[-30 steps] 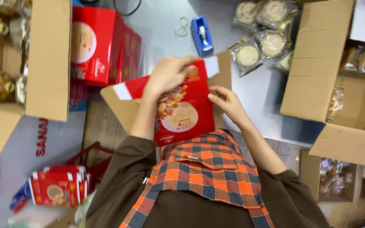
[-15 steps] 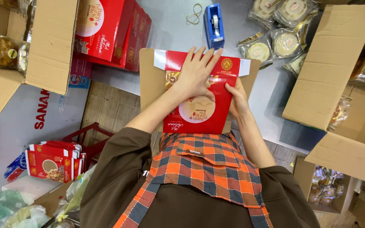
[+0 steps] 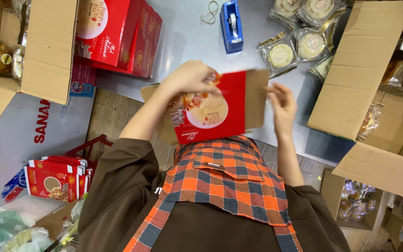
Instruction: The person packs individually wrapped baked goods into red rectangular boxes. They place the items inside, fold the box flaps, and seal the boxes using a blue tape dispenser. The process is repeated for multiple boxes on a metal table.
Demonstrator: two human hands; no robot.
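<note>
- Carton [image 3: 213, 109] is a flat red printed box blank, glossy on the face with a pale round picture in the middle, plain brown board showing at its flaps on both ends.
- It's held up over the table [image 3: 187, 44] edge, right in front of the person's chest, above a checked orange apron [image 3: 225, 179].
- Long axis runs pretty much left to right, tilted a bit so the right end sits higher. Printed face points up at the camera.
- Left hand [image 3: 190, 77] is curled over the carton's top edge, fingers clamped on it.
- Right hand [image 3: 283, 105] is open, fingers loose, just beside the brown flap at the right end. Can't tell if it actually touches, it's a bit blurred.
- Table is smooth grey metal, kind of shiny.
- On it: a blue tape dispenser [image 3: 232, 25], a rubber band [image 3: 209, 12] next to it, and round cakes [image 3: 299, 35] in clear crinkly wrappers.
- Stack of red boxes [image 3: 117, 35] sits at the table's far left, same glossy print.
- Big open brown cardboard boxes [image 3: 367, 79] on both sides, with more wrapped cakes inside.
- More red cartons [image 3: 54, 179] stacked down low on the left.
</note>
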